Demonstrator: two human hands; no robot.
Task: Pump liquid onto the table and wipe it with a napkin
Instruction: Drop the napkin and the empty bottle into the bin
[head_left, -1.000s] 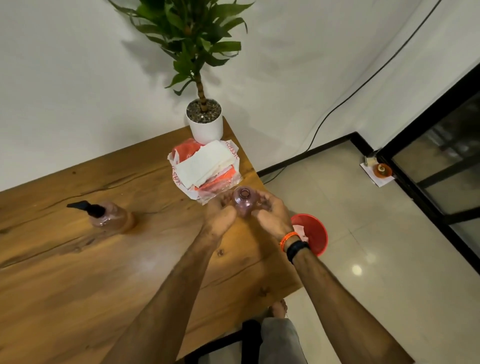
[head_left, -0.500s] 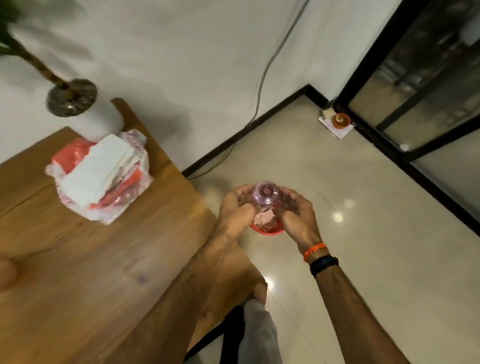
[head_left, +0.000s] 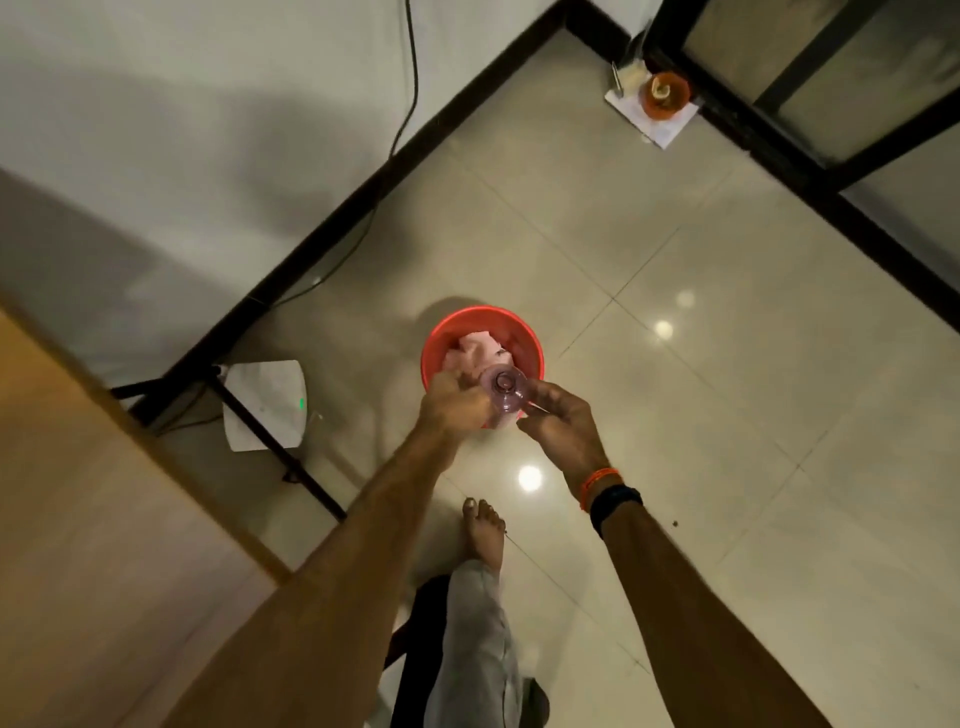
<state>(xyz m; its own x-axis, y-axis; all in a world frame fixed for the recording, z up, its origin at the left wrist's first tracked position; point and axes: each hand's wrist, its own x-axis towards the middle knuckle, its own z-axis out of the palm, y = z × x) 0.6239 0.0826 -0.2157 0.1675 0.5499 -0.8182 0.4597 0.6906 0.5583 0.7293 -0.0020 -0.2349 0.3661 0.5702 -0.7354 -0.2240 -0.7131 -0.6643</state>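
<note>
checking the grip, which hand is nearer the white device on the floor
Left. The left hand holds the bottle on the side toward the white device; the right hand is beyond the bottle.

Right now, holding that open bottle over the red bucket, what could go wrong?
The pink bottle has no cap on and sits between the left hand and right hand, so tipping it might spill anything inside. It hangs above the red bucket with crumpled napkins; a slip could drop it in, or onto the shiny floor near the bare foot.
</note>
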